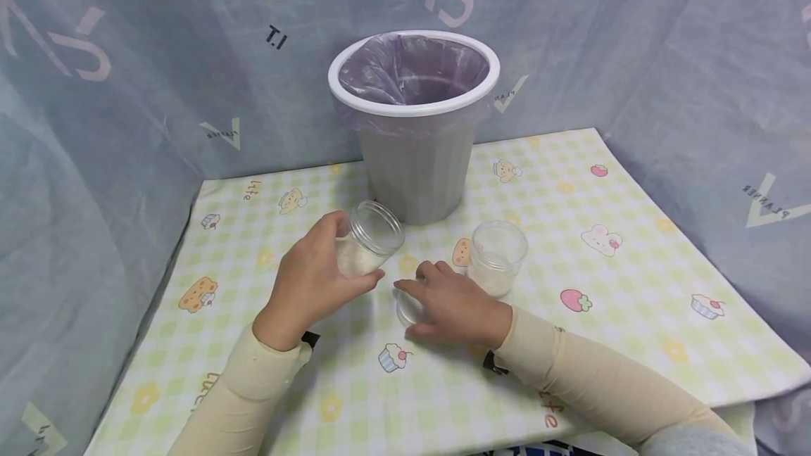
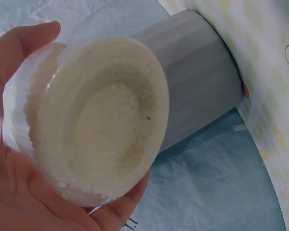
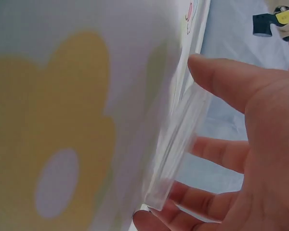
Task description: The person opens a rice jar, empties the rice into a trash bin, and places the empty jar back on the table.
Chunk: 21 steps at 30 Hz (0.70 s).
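My left hand (image 1: 310, 276) grips a clear jar (image 1: 370, 238) round its side, thumb across from the fingers. The jar is uncovered and tilted, its mouth leaning to the right, clear of the tablecloth. In the left wrist view its base faces the camera, and pale, grainy contents (image 2: 111, 120) show through it. A clear round lid (image 1: 408, 309) lies low at the tablecloth under my right hand (image 1: 456, 308). The right wrist view has thumb and fingers around the rim of this lid (image 3: 176, 149). Just beyond the right hand stands a second clear jar (image 1: 497, 259) with whitish contents.
A grey bin (image 1: 415, 174) with a white rim and a purple liner stands at the back, behind the jars. The checked tablecloth (image 1: 608, 343) covers the table. Blue-grey cloth (image 1: 190, 76) hangs at the back and both sides.
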Tool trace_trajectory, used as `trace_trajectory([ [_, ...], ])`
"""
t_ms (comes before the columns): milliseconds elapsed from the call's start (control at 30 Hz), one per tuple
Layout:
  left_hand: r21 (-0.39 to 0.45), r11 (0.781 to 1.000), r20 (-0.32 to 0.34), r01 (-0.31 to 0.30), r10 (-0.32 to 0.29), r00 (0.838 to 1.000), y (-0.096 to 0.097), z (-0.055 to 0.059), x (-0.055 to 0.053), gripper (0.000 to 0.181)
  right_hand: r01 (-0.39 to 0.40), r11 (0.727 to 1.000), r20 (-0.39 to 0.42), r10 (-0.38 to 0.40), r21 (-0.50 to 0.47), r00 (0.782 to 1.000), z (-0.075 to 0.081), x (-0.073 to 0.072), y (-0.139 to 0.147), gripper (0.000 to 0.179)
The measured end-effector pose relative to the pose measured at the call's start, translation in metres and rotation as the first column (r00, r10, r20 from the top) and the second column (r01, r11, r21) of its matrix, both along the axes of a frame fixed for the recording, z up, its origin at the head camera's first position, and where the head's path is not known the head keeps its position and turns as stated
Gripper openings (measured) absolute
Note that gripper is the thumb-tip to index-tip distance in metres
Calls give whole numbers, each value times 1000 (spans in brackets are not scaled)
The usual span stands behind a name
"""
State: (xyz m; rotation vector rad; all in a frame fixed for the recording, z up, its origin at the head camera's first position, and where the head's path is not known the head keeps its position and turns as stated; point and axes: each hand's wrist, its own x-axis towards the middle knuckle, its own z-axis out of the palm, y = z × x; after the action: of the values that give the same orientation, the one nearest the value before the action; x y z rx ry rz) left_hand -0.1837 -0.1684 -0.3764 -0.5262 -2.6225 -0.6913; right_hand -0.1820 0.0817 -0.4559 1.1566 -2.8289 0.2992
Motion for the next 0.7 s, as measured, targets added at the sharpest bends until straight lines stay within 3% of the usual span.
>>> trace_trajectory([
  [200, -5, 1000, 8, 0, 0, 1000, 0, -1, 1, 88, -29, 999, -43, 30, 17, 999, -2, 0, 0, 74],
  [700, -14, 1000, 15, 16, -16, 1000, -2, -4, 2, 87, -30, 999, -23, 31, 42, 999, -2, 0, 0, 72],
])
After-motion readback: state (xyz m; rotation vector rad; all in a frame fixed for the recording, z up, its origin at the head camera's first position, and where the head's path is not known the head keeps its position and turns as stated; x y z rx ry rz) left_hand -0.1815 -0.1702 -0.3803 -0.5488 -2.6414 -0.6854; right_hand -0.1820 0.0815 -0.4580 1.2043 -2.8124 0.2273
